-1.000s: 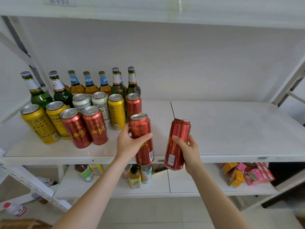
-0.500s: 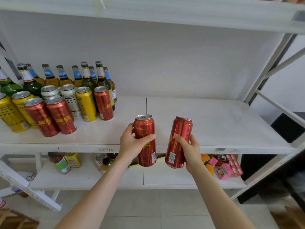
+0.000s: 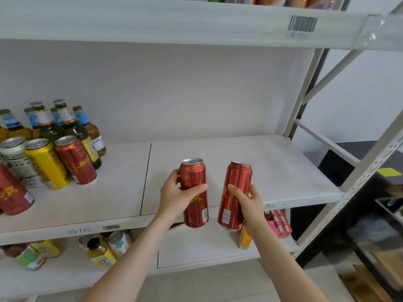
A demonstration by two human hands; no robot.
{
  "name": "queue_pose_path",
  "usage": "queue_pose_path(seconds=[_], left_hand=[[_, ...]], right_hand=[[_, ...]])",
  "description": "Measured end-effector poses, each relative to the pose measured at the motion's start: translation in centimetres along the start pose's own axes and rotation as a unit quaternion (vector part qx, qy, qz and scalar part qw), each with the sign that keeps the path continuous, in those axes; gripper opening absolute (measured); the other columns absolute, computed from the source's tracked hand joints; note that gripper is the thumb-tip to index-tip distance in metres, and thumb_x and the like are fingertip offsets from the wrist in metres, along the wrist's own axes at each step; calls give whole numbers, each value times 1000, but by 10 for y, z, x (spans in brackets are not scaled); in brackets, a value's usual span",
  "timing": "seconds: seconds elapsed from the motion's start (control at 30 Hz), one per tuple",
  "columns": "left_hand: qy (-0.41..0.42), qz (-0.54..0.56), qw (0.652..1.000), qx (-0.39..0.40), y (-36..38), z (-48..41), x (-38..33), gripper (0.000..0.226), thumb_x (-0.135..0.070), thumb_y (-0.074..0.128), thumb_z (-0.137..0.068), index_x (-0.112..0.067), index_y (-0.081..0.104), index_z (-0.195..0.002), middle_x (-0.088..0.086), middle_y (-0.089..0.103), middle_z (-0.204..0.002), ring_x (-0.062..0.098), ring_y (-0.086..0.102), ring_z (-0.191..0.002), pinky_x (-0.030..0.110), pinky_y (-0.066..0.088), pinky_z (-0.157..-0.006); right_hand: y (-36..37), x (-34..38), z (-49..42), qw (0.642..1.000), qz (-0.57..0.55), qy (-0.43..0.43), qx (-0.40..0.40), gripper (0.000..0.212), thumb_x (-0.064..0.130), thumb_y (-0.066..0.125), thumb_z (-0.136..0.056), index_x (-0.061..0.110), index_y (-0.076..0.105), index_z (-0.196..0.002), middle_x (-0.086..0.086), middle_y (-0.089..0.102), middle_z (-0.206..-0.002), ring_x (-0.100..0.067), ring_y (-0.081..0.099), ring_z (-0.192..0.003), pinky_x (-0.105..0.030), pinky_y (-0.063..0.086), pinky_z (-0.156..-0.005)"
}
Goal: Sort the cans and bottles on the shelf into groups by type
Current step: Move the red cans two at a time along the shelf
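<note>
My left hand grips a tall red can upright in front of the white middle shelf. My right hand holds a second red can, tilted slightly, just to its right. Both cans hang in the air over the shelf's front edge. At the far left of the shelf stand another red can, a yellow can, a white can and a further red can cut off by the frame. Behind them are green bottles and amber bottles with blue labels.
The lower shelf holds mixed small bottles and cans at left and pink cartons at right. An upper shelf with a barcode label runs overhead. A grey metal upright and diagonal braces bound the right side.
The view has swung to the right, so the cluster of cans and bottles now sits at the far left. Both hands have carried their red cans rightward along the shelf.
</note>
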State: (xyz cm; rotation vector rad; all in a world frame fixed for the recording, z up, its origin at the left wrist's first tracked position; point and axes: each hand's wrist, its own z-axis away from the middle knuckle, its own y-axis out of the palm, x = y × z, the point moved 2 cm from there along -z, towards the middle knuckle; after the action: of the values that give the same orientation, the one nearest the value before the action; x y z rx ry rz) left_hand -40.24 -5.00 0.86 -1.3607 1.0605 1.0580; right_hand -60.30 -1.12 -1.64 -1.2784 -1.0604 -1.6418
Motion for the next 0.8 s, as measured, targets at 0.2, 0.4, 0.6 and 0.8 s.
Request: queue_pose_path(seconds=[0.2,0.4,0.6,0.8], left_hand=[[2,0,1000,22,75,-26,-15,54,-54,86,-50,-41,61,-97,-15,69,-96,5,67,-86,28,55,-71],[3,-6,1000,19,148,-27,-30,53,-48,88,-54,-38,62,-98,-13,69,-99,9,67,-89,35,56,-78],[0,-4,1000,-9,222,-13,-48,50,-46,88,-58,-38,60,-99,-15,67,-99,9,65,-91,34,55,-78],[-9,-8,1000,-12,285,-16,-65,57,-44,88,-60,-34,60,-108,-11,67,-105,12,65,-95,43,56,-86]], right_hand=[[-61,12,-41,1000,-8,-15,-23,28,41,82,-72,41,63,-92,8,74,-81,-9,73,-74,-19,54,-50],[-130,29,-68,1000,4,-20,-19,34,38,79,-77,34,59,-105,-1,73,-95,-15,73,-79,-28,56,-60],[-202,52,-93,1000,15,-25,11,37,38,80,-76,32,59,-106,-1,73,-96,-15,74,-80,-29,56,-62],[-260,69,-124,999,25,-30,18,33,39,80,-76,39,59,-102,5,74,-91,-10,73,-79,-23,55,-59]])
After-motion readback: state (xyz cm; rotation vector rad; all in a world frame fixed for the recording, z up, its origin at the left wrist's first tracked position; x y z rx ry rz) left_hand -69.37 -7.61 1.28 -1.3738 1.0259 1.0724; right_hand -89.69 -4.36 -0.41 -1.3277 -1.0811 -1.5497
